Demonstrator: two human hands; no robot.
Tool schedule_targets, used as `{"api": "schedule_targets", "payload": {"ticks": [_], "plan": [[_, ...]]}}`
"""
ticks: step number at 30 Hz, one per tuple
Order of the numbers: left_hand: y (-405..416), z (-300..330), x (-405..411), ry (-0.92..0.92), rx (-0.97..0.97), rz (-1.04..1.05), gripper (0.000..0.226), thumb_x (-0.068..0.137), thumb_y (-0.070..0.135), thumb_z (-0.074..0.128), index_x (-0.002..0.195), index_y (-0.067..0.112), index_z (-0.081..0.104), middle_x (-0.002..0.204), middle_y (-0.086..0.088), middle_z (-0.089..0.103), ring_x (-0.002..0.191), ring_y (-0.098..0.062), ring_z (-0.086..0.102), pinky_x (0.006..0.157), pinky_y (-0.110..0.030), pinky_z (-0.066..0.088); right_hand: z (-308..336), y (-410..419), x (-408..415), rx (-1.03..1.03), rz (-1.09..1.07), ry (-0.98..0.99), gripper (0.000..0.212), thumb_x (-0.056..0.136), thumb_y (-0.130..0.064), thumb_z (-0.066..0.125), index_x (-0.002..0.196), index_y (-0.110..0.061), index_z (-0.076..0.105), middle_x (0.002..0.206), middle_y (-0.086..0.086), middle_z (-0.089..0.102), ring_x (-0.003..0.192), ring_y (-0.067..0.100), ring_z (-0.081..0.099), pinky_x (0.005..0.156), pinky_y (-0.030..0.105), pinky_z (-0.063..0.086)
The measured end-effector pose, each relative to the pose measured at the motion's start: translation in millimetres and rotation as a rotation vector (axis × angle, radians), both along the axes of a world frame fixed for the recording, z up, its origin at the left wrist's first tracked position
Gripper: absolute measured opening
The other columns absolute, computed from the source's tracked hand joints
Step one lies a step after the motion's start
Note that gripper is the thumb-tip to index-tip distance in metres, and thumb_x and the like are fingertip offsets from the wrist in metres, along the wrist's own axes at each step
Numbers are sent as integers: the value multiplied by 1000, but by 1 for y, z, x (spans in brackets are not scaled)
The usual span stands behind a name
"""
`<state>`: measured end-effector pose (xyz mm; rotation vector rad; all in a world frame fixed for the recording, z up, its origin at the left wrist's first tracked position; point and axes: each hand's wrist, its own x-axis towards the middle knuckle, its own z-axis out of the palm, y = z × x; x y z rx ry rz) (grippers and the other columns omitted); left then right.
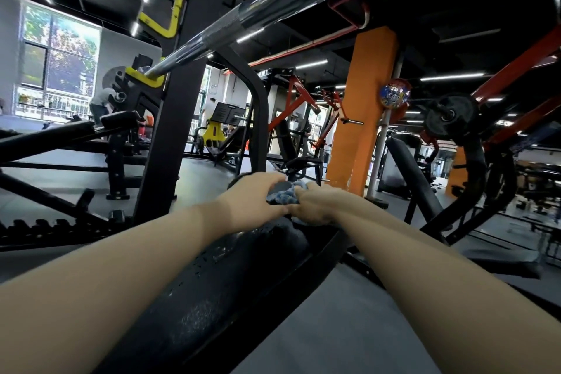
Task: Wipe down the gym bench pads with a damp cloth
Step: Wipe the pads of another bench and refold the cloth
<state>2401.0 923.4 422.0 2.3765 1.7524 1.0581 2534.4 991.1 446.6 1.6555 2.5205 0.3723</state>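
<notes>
At the far left a bright window lights the gym, and a person bends over equipment in front of it. A black upright post with yellow hooks carries a chrome barbell that runs diagonally up toward the top right. Below it, the black bench pad stretches away from the camera between the two bare forearms, its surface showing a dull, speckled sheen in places. The left hand reaches out over the far end of the pad, fingers curled down over the left edge of a bunched blue cloth. The cloth sits on the pad's far end, squeezed between the two hands and only partly visible, its knobbly weave poking out in the gap where the fingers meet. The right hand closes on the cloth from the other side, fingertips tucked into the fabric and the thumb side touching the left hand, so both hands grasp the same bundle. Beyond the hands stands an orange pillar, with a colourful round object just beside it. Farther right, a red-framed machine holds a black weight plate, and more equipment recedes into a dim background.
</notes>
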Motion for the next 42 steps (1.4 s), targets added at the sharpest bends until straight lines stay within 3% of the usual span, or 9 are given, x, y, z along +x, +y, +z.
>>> {"api": "schedule_targets", "payload": {"ticks": [5,8,11,16,25,29,32,35,42], "plan": [[5,-4,0,25,-32,-43,38,86,18,62,124,15,54,109,1,59,106,-16,55,74,-18,35,10,15,-18,-155,-7,91,61,96,-50,42,143,-12,34,147,14,31,130,29,39,103,34,34],[1,1,2,128,-29,-49,46,91,23,57,134,12,44,127,0,50,123,-18,44,89,-17,31,32,9,-5,-322,22,212,27,99,-41,42,105,-19,55,101,-6,64,80,7,61,71,19,49],[-6,7,14,168,-18,-120,61,95,32,50,148,21,22,151,3,29,137,-12,27,109,-21,20,50,6,26,-486,-41,445,38,100,-44,34,119,-16,52,128,4,55,114,25,57,103,38,42],[-10,-4,49,425,-45,-153,58,99,43,33,150,30,10,157,6,17,143,-15,17,115,-29,18,57,3,68,-702,-146,570,59,98,-57,17,149,-27,25,155,13,22,137,40,31,111,56,26],[10,-11,19,393,-121,-92,52,97,51,29,147,38,23,154,17,19,141,-6,20,112,-21,14,53,26,89,-819,-102,687,58,97,-54,11,147,-30,30,143,11,44,97,27,58,90,40,36],[26,-10,13,385,-132,-61,50,97,50,28,146,38,24,154,18,19,143,-9,18,113,-24,12,55,36,84,-813,-123,632,60,97,-53,7,150,-28,24,151,11,33,113,32,54,112,45,22],[37,-10,6,371,-174,-31,51,98,51,27,147,37,21,155,15,16,144,-14,14,116,-29,11,51,44,74,-811,-124,640,61,98,-52,10,149,-24,25,146,10,40,104,26,58,108,44,25],[44,-9,1,355,-198,19,52,99,48,28,148,34,19,156,11,17,143,-15,17,114,-27,13,47,53,66,-803,-121,623,60,98,-52,8,151,-27,20,152,10,32,135,34,35,112,60,9],[58,-9,-14,342,-233,77,44,102,38,26,145,32,28,154,8,23,142,-15,22,113,-33,10,43,72,50,-755,-120,571,60,94,-59,3,149,-39,15,158,10,12,144,39,7,110,65,-1]]}}
